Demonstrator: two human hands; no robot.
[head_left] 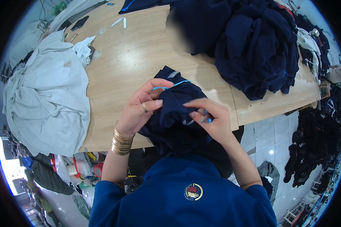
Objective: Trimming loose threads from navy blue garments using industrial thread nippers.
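Note:
A dark navy garment [178,96] with a bright blue trim line and a pale label is bunched up at the table's near edge, part of it hanging down over my lap. My left hand [142,104] grips its left side, thumb on top of the cloth. On the garment's right side, my right hand [214,117] has its fingers closed, fingertips at the fabric. Tucked in that hand is a small blue-handled tool [209,120], mostly hidden by the fingers, so its exact kind is unclear.
A wooden table [121,72] spreads ahead of me. A large pile of navy garments [254,49] covers its far right; white cloth [49,94] drapes its left. A phone [80,23] and a white strip [119,22] lie far left. Dark clothes [314,140] heap on the right floor.

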